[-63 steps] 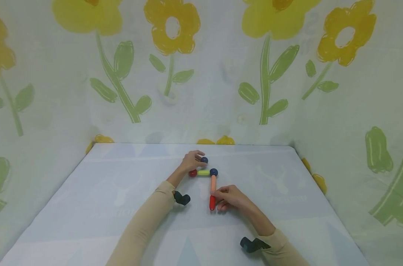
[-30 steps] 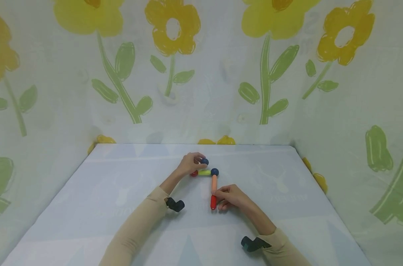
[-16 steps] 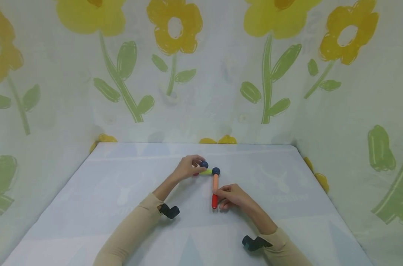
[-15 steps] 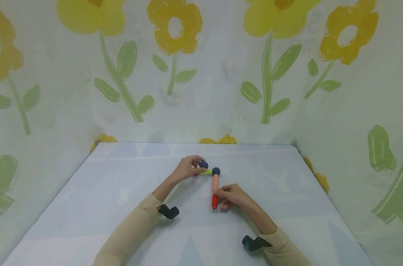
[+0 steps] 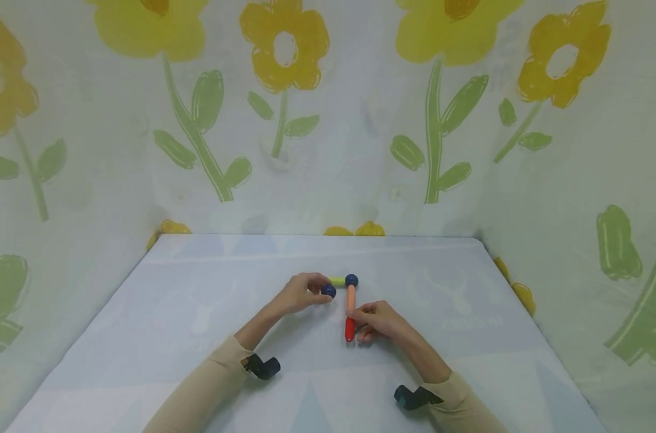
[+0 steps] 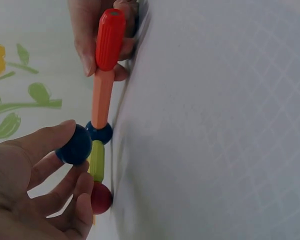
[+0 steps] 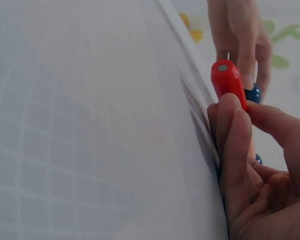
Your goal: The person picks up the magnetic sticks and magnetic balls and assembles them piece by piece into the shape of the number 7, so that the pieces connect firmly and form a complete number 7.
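Observation:
My left hand (image 5: 300, 293) pinches a dark blue ball (image 5: 328, 291) between thumb and fingers. Just beyond it lies a chain of toy building pieces: a red ball (image 6: 101, 199), a yellow-green rod (image 5: 337, 281), a second blue ball (image 5: 351, 280), an orange rod (image 5: 351, 297) and a red rod (image 5: 349, 331). The red ball is hidden behind my left hand in the head view. With thumb and fingers, my right hand (image 5: 382, 319) grips the rods where orange meets red. A grey disc (image 7: 222, 68) shows in the red rod's free end.
The pieces lie on a white table (image 5: 284, 385) with faint printed patterns. Flower-printed cloth (image 5: 360, 138) hangs behind the table and along both sides. A dark wrist camera (image 5: 263, 367) sits at the left sleeve, another camera (image 5: 414, 397) at the right.
My left hand has brought the held blue ball toward me, from beyond the yellow-green rod to its near side. The right hand and the joined rods stay almost in place.

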`<state>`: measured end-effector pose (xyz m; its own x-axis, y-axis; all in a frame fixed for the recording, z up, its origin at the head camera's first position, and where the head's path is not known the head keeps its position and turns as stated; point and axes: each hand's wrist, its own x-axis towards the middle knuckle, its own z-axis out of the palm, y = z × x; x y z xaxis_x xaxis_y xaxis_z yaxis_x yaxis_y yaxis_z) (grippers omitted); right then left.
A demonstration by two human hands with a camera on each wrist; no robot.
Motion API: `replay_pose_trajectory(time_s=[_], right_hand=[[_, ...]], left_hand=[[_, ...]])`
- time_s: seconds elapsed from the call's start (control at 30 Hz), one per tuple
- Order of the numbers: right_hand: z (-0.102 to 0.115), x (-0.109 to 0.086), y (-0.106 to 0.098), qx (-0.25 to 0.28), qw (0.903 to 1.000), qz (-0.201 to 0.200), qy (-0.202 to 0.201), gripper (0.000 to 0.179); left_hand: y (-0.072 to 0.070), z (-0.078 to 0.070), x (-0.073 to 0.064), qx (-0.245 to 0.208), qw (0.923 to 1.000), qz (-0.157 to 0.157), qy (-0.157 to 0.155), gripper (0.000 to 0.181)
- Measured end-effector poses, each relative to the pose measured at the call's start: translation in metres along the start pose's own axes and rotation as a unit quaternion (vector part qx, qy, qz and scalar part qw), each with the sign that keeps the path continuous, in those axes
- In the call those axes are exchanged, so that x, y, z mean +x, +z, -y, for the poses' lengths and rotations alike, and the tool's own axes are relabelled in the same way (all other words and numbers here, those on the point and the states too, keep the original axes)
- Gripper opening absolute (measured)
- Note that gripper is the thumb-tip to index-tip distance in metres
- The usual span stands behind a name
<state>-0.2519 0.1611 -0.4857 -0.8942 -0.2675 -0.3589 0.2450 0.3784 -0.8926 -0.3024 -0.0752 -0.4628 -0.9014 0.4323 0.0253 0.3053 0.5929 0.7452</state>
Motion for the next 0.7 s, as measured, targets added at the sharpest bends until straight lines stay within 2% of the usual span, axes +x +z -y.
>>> replay_pose_trajectory(time_s=[0.1, 0.2, 0.37, 0.7], right_hand=[[-0.001, 0.0, 0.0, -0.001, 1.0, -0.001, 0.0, 0.048], [-0.001, 0.0, 0.0, -0.005, 1.0, -0.002, -0.001, 0.048], [-0.001, 0.0, 0.0, -0.012, 0.9999, -0.003, -0.003, 0.048], [0.003, -0.003, 0.001, -0.003, 0.9999, -0.009, 0.003, 0.049]], left_hand=[[0.002, -0.002, -0.007, -0.005, 0.9999, 0.009, 0.0, 0.037], [0.003, -0.003, -0.015, -0.011, 0.9997, 0.019, 0.012, 0.038], [0.006, -0.003, -0.025, -0.019, 0.9979, 0.049, 0.037, 0.038], [0.009, -0.003, -0.046, -0.039, 0.9924, 0.105, 0.052, 0.035]])
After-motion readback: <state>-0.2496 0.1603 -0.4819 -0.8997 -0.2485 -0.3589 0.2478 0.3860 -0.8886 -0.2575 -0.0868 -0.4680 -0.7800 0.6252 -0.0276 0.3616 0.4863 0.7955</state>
